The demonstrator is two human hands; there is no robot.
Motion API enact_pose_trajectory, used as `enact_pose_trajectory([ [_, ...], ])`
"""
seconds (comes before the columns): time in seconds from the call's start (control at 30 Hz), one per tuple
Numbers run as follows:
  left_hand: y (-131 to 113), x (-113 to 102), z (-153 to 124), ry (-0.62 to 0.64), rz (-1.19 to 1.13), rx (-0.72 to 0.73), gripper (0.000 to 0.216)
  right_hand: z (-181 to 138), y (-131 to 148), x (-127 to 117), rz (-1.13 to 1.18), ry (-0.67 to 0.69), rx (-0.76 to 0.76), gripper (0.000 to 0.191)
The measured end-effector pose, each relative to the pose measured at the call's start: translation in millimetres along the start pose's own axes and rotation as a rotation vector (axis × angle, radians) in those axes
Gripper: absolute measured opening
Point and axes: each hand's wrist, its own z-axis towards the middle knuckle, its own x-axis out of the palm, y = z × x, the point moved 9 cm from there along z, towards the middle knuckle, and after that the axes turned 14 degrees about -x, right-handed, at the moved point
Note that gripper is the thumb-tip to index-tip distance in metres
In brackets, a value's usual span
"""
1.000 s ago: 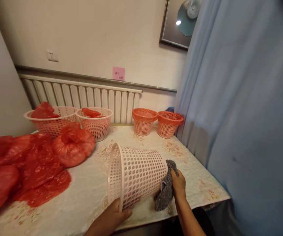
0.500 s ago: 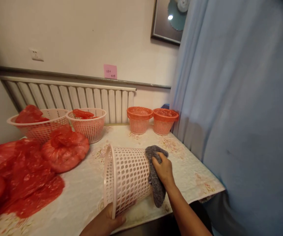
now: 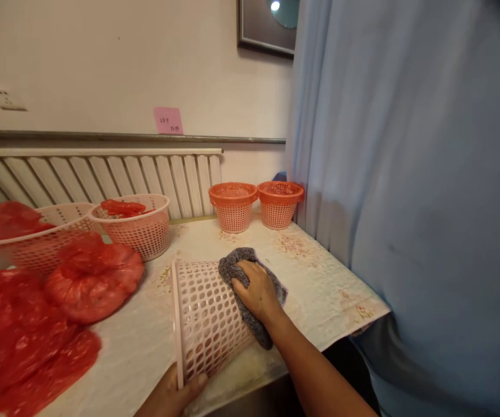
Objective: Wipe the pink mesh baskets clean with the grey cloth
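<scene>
Basket (image 3: 209, 313) is tipped sideways over the near part of the surface (image 3: 128, 341); left grip (image 3: 172, 391) is closed on its rim (image 3: 177, 324), right grip (image 3: 258, 292) holds grey cloth (image 3: 231, 260) against it. Pink note (image 3: 168, 114) has handwriting (image 3: 164, 121), not clearly readable.

Head cam, my feed: left hand (image 3: 174, 395) grips the rim of a pale pink mesh basket (image 3: 209, 318), tipped on its side, mouth left. Right hand (image 3: 258, 292) has a grey cloth (image 3: 231, 267) pressed to the basket's base end. I see two red-lined baskets (image 3: 234, 214) at the back by the blue curtain (image 3: 406, 145), two pale baskets (image 3: 139, 233) with red plastic inside back left, red bags (image 3: 19, 341) heaped left on the floral tablecloth (image 3: 319, 301). Radiator (image 3: 165, 179) and pink note (image 3: 168, 120) behind.
</scene>
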Motion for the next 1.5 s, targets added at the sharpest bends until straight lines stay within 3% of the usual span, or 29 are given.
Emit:
enact_pose_trajectory([
  [0.23,-32,3,0,-0.047,-0.303,0.027,0.055,-8,-6,-1,0.024,-0.024,0.023,0.032],
  [0.43,-30,0,-1,-0.033,-0.266,0.061,0.053,-24,-38,-4,0.030,-0.057,0.168,0.034],
  [0.63,-24,-3,-1,-0.019,-0.204,0.079,0.053,-61,-71,-19,-0.006,-0.189,0.389,0.040],
  [0.77,-19,-7,-1,-0.076,-0.126,0.075,0.053,-79,-73,-26,-0.019,-0.259,0.443,0.042],
  [0.93,-8,-11,-2,-0.127,-0.015,0.042,0.052,-74,-33,-22,-0.081,-0.296,0.200,0.034],
  [1.13,-8,-8,-4,-0.151,0.024,0.034,0.042,-50,76,4,0.118,-0.078,-0.208,0.037],
  [1.23,-9,-7,-6,-0.170,0.037,0.052,0.041,-42,120,10,0.214,-0.017,-0.275,0.037],
  [1.33,-8,-6,-6,-0.152,0.051,0.079,0.041,-38,131,9,0.231,-0.058,-0.252,0.037],
  [1.5,3,-4,-1,-0.083,0.068,0.111,0.042,-38,123,9,0.204,-0.128,-0.250,0.042],
])
